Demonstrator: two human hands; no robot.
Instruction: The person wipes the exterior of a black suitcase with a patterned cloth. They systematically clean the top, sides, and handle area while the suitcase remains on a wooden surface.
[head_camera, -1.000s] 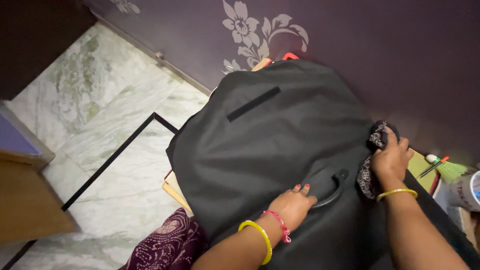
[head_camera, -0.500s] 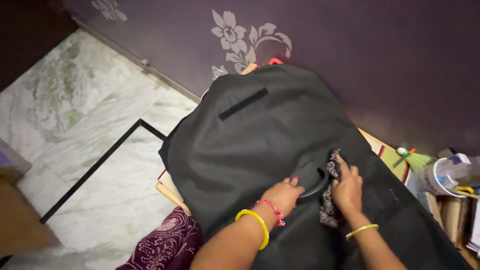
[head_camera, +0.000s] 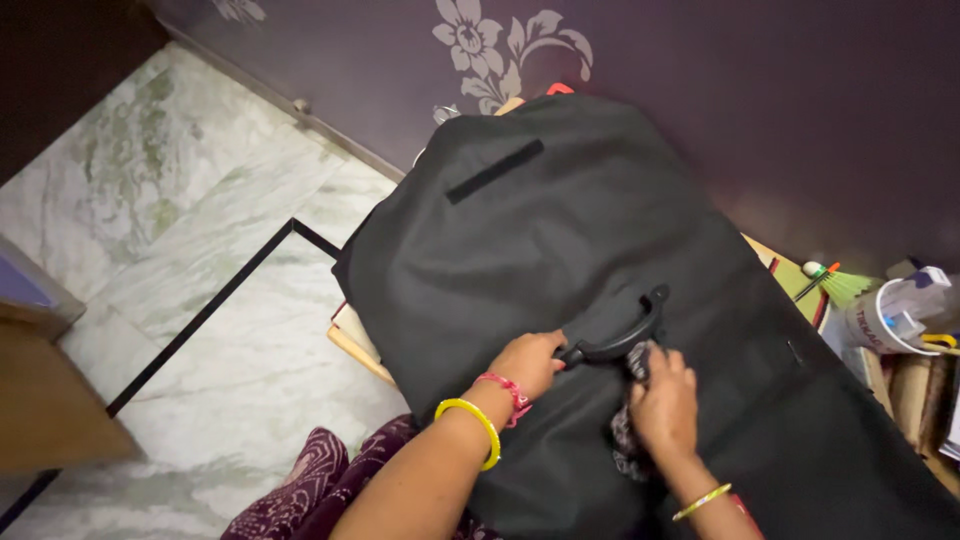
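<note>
Left hand is curled tight around the near end of the black handle on the big black bag. Just beside it, the right hand presses a dark patterned cloth against the bag, right under the handle.

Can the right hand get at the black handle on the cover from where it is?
Probably yes. The right hand, holding a patterned cloth, sits right beside the handle, nothing between them; the left hand covers only its near end.
</note>
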